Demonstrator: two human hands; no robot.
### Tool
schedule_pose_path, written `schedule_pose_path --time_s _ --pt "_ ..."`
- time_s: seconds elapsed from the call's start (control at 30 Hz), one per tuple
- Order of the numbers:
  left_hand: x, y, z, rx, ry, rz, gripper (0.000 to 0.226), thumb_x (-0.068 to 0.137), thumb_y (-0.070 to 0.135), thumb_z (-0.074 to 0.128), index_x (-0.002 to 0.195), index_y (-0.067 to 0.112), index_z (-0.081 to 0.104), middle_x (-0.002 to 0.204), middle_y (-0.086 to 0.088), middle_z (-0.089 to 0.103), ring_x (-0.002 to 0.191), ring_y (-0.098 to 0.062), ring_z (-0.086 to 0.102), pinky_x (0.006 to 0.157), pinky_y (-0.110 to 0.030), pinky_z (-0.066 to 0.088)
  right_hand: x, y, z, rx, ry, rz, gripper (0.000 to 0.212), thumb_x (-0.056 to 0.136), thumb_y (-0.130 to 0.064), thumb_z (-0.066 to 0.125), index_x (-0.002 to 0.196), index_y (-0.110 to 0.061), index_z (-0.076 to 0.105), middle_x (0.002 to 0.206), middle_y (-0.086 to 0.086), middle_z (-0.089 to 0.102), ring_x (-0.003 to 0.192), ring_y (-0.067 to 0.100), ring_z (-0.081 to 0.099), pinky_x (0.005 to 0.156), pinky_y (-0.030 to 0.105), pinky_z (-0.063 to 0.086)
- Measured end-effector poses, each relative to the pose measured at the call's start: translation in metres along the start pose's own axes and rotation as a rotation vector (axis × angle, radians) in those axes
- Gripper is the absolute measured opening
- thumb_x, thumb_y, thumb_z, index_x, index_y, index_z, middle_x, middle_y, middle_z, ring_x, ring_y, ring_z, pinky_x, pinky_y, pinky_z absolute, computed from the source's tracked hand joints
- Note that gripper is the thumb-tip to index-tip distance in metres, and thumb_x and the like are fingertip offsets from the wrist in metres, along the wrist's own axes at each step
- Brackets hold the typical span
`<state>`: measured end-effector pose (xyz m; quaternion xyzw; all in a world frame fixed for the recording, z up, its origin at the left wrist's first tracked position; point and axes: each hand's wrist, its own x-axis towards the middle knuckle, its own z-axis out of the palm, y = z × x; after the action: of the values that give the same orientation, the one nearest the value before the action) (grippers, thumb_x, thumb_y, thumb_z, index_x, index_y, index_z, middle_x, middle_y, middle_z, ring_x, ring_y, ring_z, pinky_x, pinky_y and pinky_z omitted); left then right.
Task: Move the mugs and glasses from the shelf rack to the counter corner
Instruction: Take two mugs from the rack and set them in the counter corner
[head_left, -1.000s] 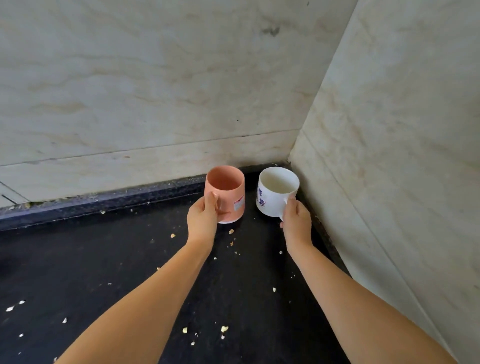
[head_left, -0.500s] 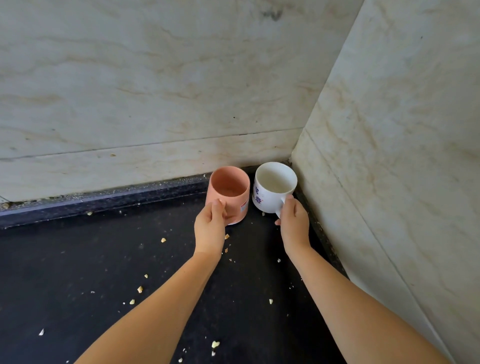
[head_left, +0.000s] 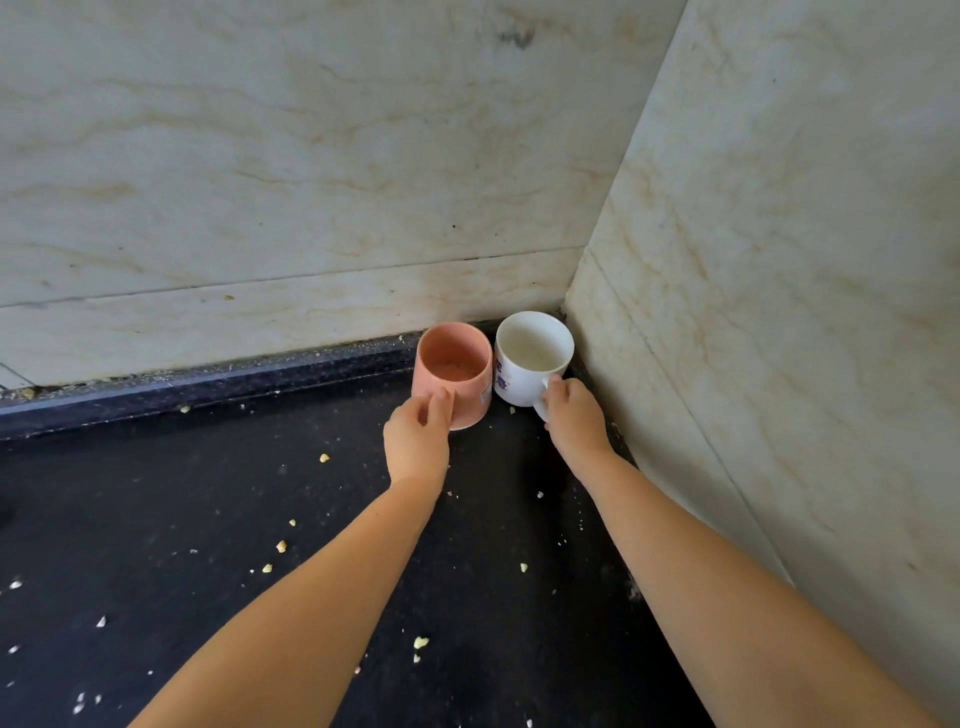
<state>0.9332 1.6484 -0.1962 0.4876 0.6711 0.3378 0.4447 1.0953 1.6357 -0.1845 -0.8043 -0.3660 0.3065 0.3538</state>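
A pink mug (head_left: 453, 371) and a white mug (head_left: 531, 358) with blue lettering stand side by side on the black counter (head_left: 208, 519), tucked into the corner where the two marble walls meet. My left hand (head_left: 418, 441) rests against the near side of the pink mug, fingers loosely on its wall. My right hand (head_left: 574, 418) is closed around the white mug's handle. Both mugs are upright and look empty. The shelf rack is out of view.
Marble wall panels (head_left: 311, 182) close off the back and the right side (head_left: 779, 312). Small pale crumbs (head_left: 280, 545) are scattered over the counter. A raised dark ledge (head_left: 208, 376) runs along the back wall.
Both hands have carried the mugs forward and to the right, down into the corner. The mugs now sit on the counter by the walls, and my left fingers have loosened on the pink mug.
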Motion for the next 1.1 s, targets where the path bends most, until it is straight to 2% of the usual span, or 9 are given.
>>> schedule_pose_path --time_s 0.07,0.13,0.17,0.27,0.4,0.53,0.7,0.87,1.1 --pt "-0.002 0.01 -0.012 0.072 -0.003 -0.036 0.031 0.094 0.043 0.047 0.103 0.015 0.057 0.104 -0.006 0.064 0.071 -0.008 0.055 0.055 -0.019 0.039 -0.003 -0.012 -0.011 -0.172 -0.018 -0.016 0.033 0.099 -0.03 0.039 0.106 -0.001 0.054 0.105 0.017 0.057 0.088 0.026 0.052 0.07 0.03 0.036" --pt "-0.008 0.025 -0.026 0.153 -0.012 -0.02 0.036 0.094 0.039 0.05 0.116 0.012 0.056 0.114 -0.007 0.063 0.08 -0.012 0.058 0.066 -0.023 0.046 -0.011 -0.028 -0.024 -0.285 -0.027 -0.093 0.023 0.098 -0.025 0.043 0.104 -0.004 0.051 0.114 0.022 0.056 0.089 0.026 0.052 0.07 0.03 0.038" --pt "-0.012 0.034 -0.033 0.204 -0.012 0.017 0.035 0.094 0.036 0.049 0.118 0.011 0.055 0.117 -0.008 0.062 0.087 -0.016 0.059 0.073 -0.029 0.05 -0.017 -0.038 -0.03 -0.339 -0.024 -0.149 0.022 0.097 -0.023 0.044 0.107 -0.004 0.05 0.118 0.022 0.053 0.092 0.027 0.053 0.072 0.032 0.041" --pt "-0.027 0.067 -0.056 0.411 -0.03 0.235 0.028 0.094 0.032 0.048 0.112 0.012 0.057 0.114 -0.008 0.062 0.1 -0.025 0.059 0.088 -0.045 0.051 -0.04 -0.074 -0.046 -0.593 0.01 -0.339 0.037 0.097 -0.025 0.044 0.129 -0.006 0.044 0.13 0.016 0.046 0.115 0.032 0.048 0.088 0.04 0.044" --pt "-0.048 0.102 -0.087 0.773 -0.044 0.532 0.032 0.094 0.036 0.044 0.113 0.013 0.055 0.112 -0.008 0.059 0.106 -0.028 0.053 0.09 -0.043 0.046 -0.075 -0.114 -0.058 -0.85 0.099 -0.586 0.039 0.097 -0.029 0.042 0.13 -0.01 0.044 0.131 0.014 0.049 0.117 0.032 0.048 0.087 0.039 0.042" --pt "-0.065 0.118 -0.112 0.922 0.02 0.61 0.035 0.096 0.037 0.04 0.118 0.014 0.053 0.117 -0.008 0.058 0.11 -0.027 0.051 0.093 -0.041 0.041 -0.103 -0.131 -0.057 -0.925 0.06 -0.685 0.043 0.093 -0.028 0.049 0.132 -0.013 0.041 0.134 0.012 0.048 0.123 0.031 0.044 0.1 0.046 0.035" --pt "-0.092 0.113 -0.144 0.986 0.082 0.588 0.034 0.096 0.034 0.04 0.12 0.014 0.051 0.119 -0.008 0.057 0.112 -0.027 0.05 0.094 -0.04 0.04 -0.13 -0.142 -0.037 -0.974 0.001 -0.762 0.039 0.094 -0.029 0.048 0.129 -0.015 0.042 0.132 0.01 0.049 0.122 0.03 0.044 0.1 0.046 0.034" --pt "-0.124 0.088 -0.185 1.005 0.176 0.461 0.037 0.096 0.036 0.042 0.123 0.013 0.05 0.123 -0.009 0.056 0.117 -0.028 0.049 0.094 -0.041 0.039 -0.16 -0.153 -0.009 -0.979 -0.083 -0.968 0.034 0.095 -0.03 0.043 0.124 -0.013 0.044 0.125 0.011 0.052 0.114 0.032 0.047 0.092 0.046 0.036" --pt "-0.188 0.037 -0.241 0.979 0.357 0.247 0.035 0.095 0.038 0.043 0.12 0.014 0.051 0.119 -0.007 0.056 0.113 -0.027 0.05 0.09 -0.039 0.04 -0.228 -0.164 0.035 -0.982 -0.295 -1.222 0.039 0.095 -0.031 0.045 0.13 -0.014 0.044 0.13 0.011 0.051 0.122 0.032 0.044 0.101 0.05 0.031"
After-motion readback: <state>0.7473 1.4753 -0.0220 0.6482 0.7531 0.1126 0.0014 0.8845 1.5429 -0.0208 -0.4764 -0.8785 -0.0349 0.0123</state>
